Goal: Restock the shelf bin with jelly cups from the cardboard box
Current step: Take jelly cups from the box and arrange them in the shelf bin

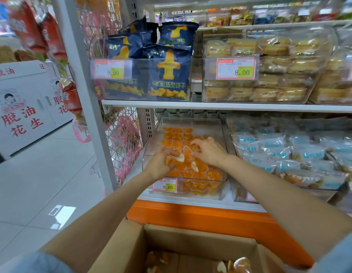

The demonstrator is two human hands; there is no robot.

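A clear plastic shelf bin (pixel 220 133) on the lower shelf holds several orange jelly cups (pixel 198 172). Both hands are inside the bin, over the pile. My left hand (pixel 161 162) curls its fingers round jelly cups at the bin's left side. My right hand (pixel 207 149) reaches in from the right with bent fingers touching the cups; whether it holds one I cannot tell. Below, at the bottom of the view, the open cardboard box (pixel 191 241) shows a few jelly cups (pixel 240 264) left in its bottom.
An orange shelf base (pixel 210 217) runs between box and bin. Blue-white packets (pixel 289 152) fill the bin to the right. The upper shelf carries dark blue biscuit bags (pixel 168 73) and wrapped cakes (pixel 269 75). A wire rack (pixel 124 138) and tiled floor (pixel 43 184) lie left.
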